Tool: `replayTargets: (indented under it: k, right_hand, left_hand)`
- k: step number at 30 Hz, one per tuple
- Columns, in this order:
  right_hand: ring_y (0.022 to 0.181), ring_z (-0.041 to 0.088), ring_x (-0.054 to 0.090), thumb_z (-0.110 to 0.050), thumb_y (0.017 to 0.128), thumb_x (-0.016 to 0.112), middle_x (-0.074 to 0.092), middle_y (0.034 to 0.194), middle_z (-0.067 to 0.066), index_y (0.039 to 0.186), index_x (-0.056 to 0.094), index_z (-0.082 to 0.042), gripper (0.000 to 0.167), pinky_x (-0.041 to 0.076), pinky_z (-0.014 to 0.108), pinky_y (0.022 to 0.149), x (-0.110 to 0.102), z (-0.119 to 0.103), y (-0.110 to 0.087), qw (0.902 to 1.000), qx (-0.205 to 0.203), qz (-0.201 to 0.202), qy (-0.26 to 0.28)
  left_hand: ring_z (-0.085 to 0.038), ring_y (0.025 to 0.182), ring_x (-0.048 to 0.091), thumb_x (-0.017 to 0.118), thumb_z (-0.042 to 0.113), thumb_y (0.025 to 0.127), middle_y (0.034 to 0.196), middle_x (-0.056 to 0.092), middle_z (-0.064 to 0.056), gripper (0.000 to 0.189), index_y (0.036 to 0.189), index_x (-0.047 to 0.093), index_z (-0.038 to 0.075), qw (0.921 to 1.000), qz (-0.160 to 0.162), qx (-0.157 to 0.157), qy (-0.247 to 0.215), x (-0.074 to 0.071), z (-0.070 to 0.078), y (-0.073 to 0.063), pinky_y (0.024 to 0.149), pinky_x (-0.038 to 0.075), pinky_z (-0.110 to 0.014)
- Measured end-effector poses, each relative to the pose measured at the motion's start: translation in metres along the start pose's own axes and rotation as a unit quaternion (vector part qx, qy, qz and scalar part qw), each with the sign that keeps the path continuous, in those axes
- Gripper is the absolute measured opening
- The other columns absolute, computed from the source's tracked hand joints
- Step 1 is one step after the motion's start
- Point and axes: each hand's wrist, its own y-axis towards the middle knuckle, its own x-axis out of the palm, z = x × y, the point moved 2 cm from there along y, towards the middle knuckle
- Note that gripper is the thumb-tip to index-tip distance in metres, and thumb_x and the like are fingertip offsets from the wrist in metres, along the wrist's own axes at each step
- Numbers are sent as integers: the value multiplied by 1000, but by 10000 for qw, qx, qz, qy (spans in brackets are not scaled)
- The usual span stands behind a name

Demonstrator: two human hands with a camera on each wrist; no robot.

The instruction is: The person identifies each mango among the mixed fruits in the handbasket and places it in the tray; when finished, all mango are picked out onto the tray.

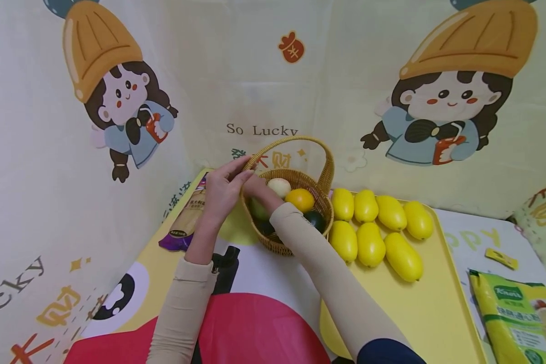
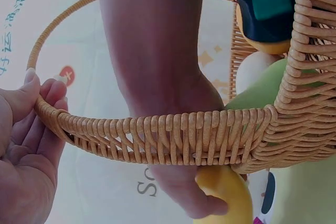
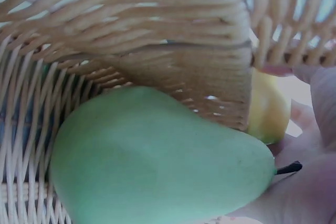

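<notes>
A wicker basket (image 1: pixel 268 246) with a tall arched handle stands in the middle. My left hand (image 1: pixel 223 194) grips the left side of that handle (image 2: pixel 173 135) between thumb and fingers. Through the handle's arch reaches my right arm; past it, my right hand (image 2: pixel 181 190) holds a yellow fruit (image 2: pixel 239 195), seen in the right wrist view just outside the wicker. Inside the basket lie a green pear (image 3: pixel 157 156), a whitish fruit (image 1: pixel 279 187), an orange fruit (image 1: pixel 300 200) and a dark fruit (image 1: pixel 316 220). The right forearm covers part of the basket in the head view.
Right of the basket, several yellow melon-like fruits (image 1: pixel 370 245) lie in two rows on a yellow tray (image 1: pixel 437 303). A green Knorr packet (image 1: pixel 514 313) and a small yellow sachet (image 1: pixel 501 258) lie farther right. Left is a purple-ended noodle packet (image 1: pixel 186 217). A printed cloth wall (image 1: pixel 255 76) rises behind.
</notes>
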Motion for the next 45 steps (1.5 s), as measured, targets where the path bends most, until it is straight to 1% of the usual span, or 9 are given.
replayTargets:
  k: [2, 4, 7, 12, 16, 23, 31, 39, 45]
  right_hand:
    - [123, 23, 54, -41, 102, 49, 59, 138, 8, 131, 62, -9, 44, 43, 45, 106, -2, 5, 1, 9996, -226, 125, 145]
    - [110, 20, 59, -33, 102, 50, 65, 128, 9, 122, 66, -7, 36, 48, 35, 96, -12, -3, -12, 9991, -328, 238, 117]
    - [88, 14, 57, -24, 102, 52, 70, 109, 10, 110, 69, -3, 27, 47, 24, 77, -22, -10, -27, 9948, -624, 673, 435]
    - [69, 11, 47, -21, 100, 56, 62, 84, 5, 102, 66, -4, 19, 39, 21, 63, -33, -10, -42, 9841, -889, 1089, 1085]
    - [63, 14, 46, -29, 97, 59, 56, 79, 2, 103, 66, -11, 20, 38, 23, 59, -44, -5, -48, 9823, -845, 1096, 1260]
    - [72, 18, 54, -16, 85, 70, 59, 94, 5, 112, 60, -14, 30, 46, 25, 58, -54, 11, -67, 9825, -379, 912, 1582]
    - [90, 19, 58, -16, 85, 69, 62, 120, 4, 137, 55, -21, 54, 51, 28, 73, -61, 30, -87, 9814, -516, 955, 1586]
    - [102, 21, 56, -18, 84, 69, 61, 130, 5, 137, 56, -23, 55, 48, 35, 88, -69, 47, -113, 9795, -461, 988, 1693]
    - [108, 21, 54, -18, 83, 69, 57, 139, 1, 137, 56, -26, 56, 48, 35, 90, -77, 61, -136, 9768, -306, 1072, 1828]
  left_hand:
    - [-13, 105, 71, 69, 23, 94, 118, 74, -5, 34, 128, 69, 19, 10000, 3, 22, -3, 0, 0, 0, 84, 57, -17]
    - [-13, 106, 71, 68, 25, 94, 117, 74, -5, 35, 128, 69, 18, 10000, 8, 65, 21, 1, 0, 0, 85, 57, -17]
    - [-14, 106, 71, 68, 28, 94, 118, 74, -5, 36, 128, 69, 17, 9999, 37, 120, 68, 1, -1, 0, 85, 57, -17]
    - [-16, 108, 70, 68, 24, 94, 121, 73, -7, 36, 128, 69, 14, 9999, 51, 119, -1, 0, -1, -1, 84, 57, -16]
    - [-16, 108, 71, 68, 22, 94, 120, 73, -9, 36, 129, 68, 12, 9997, 0, 133, -189, 0, -1, 0, 83, 58, -17]
    - [-15, 109, 70, 67, 24, 94, 123, 72, -6, 36, 129, 68, 14, 10000, -6, 4, -74, -1, -3, -1, 86, 57, -16]
    - [-16, 110, 69, 66, 25, 95, 126, 71, -5, 37, 131, 67, 16, 9999, -44, -65, -72, -2, -2, 0, 90, 56, -17]
    - [-16, 108, 71, 67, 23, 94, 123, 72, -8, 38, 131, 67, 15, 9999, 21, -85, -117, -1, -3, -1, 87, 58, -19]
    - [-11, 104, 71, 68, 23, 94, 121, 73, -9, 37, 131, 67, 17, 9998, 34, -133, -171, 0, -3, -1, 83, 59, -18]
